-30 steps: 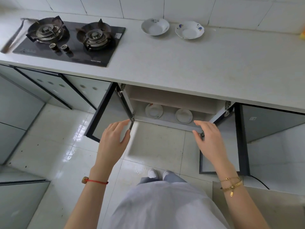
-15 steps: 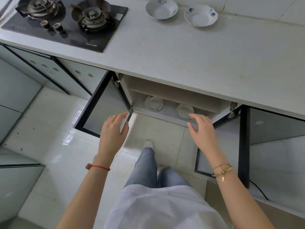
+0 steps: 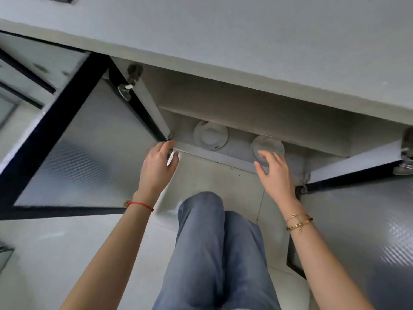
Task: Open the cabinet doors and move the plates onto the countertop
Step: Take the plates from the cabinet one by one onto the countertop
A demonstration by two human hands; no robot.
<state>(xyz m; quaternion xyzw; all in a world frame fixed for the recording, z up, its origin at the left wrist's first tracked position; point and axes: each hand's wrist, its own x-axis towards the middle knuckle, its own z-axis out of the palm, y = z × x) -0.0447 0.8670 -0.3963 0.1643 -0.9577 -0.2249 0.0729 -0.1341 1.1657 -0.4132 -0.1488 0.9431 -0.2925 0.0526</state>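
Note:
Both cabinet doors stand wide open: the left door (image 3: 73,153) with frosted glass and a black frame, the right door (image 3: 362,215) swung out to the right. Two white plates lie on the cabinet floor: the left plate (image 3: 210,135) and the right plate (image 3: 271,145), partly behind my fingers. My left hand (image 3: 157,166) is open, fingers at the cabinet's front left corner, holding nothing. My right hand (image 3: 273,173) is open, fingertips just over the front of the right plate; contact is unclear. The grey countertop (image 3: 223,41) runs above the cabinet.
A shelf board (image 3: 245,121) inside the cabinet overhangs the plates. Door hinges (image 3: 131,81) stick out at both sides of the opening. My bent knees in blue trousers (image 3: 214,242) are right below the opening. Closed cabinet fronts (image 3: 29,70) lie at left.
I have crouched down and moved closer, so the stove and countertop dishes left view. Both hands moved forward to the cabinet opening; the right one now reaches the right plate.

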